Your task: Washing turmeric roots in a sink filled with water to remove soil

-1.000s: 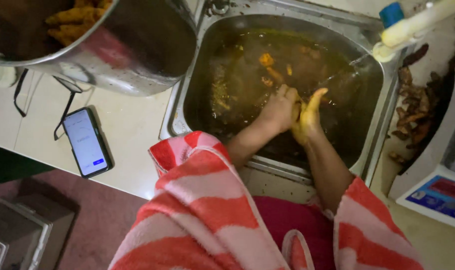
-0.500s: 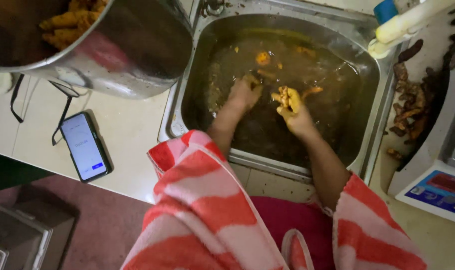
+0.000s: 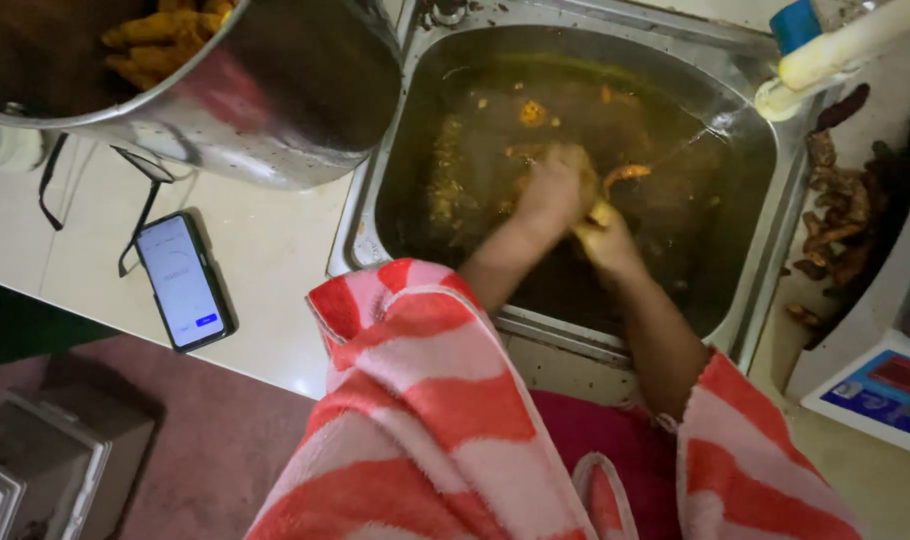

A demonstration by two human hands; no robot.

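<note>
A steel sink (image 3: 750,290) holds murky brown water with orange-yellow root pieces floating in it. Both my hands are down in the water, pressed together. My left hand (image 3: 553,190) and my right hand (image 3: 607,238) close on one orange root piece (image 3: 623,175), whose curved end sticks out above them. My sleeves are red and white striped cloth. More orange bits (image 3: 531,112) drift at the far side of the sink.
A large steel bowl (image 3: 275,110) with yellow root pieces (image 3: 155,35) sits on the counter at the left. A lit phone (image 3: 183,280) lies on the pale counter. Dark dirty roots (image 3: 840,225) are piled right of the sink. A white tap (image 3: 835,55) reaches over the sink.
My hands were apart half a second ago, the right lifting a yellow piece. Now they are together again, lower in the water, gripping an orange piece.
</note>
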